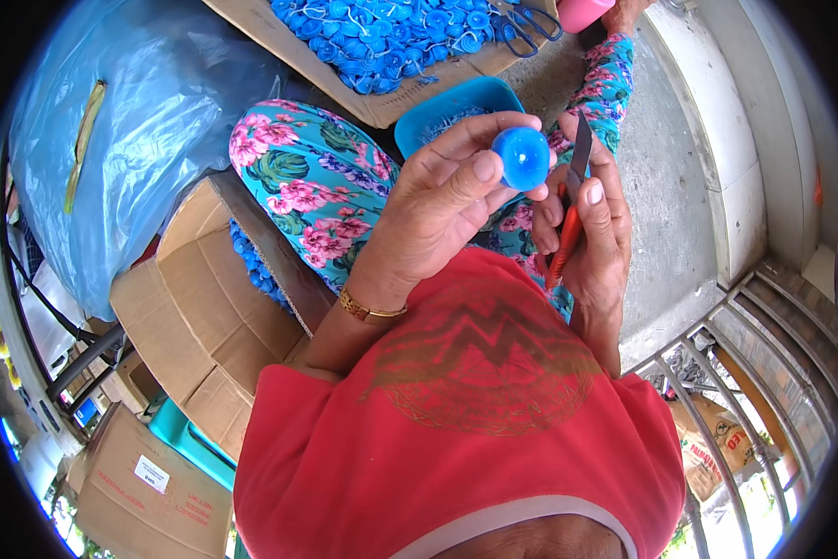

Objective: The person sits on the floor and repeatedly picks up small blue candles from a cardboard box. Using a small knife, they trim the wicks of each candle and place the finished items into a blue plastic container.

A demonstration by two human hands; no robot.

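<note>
My left hand [438,200] grips a small round blue plastic cap [522,156] between thumb and fingers, held up in front of me. A gold bracelet [368,310] sits on that wrist. My right hand [591,238] is closed on a cutter knife with a red handle [563,250], and its grey blade [581,154] points up beside the cap. Both hands hover over my lap, which is covered by floral turquoise trousers [316,186].
A blue tray [456,104] with small pieces lies just beyond the hands. A flat cardboard box [382,47] full of blue caps lies farther off, with scissors [531,20] on it. An open carton [223,279], a blue plastic bag [130,121] and a metal railing [745,373] surround me.
</note>
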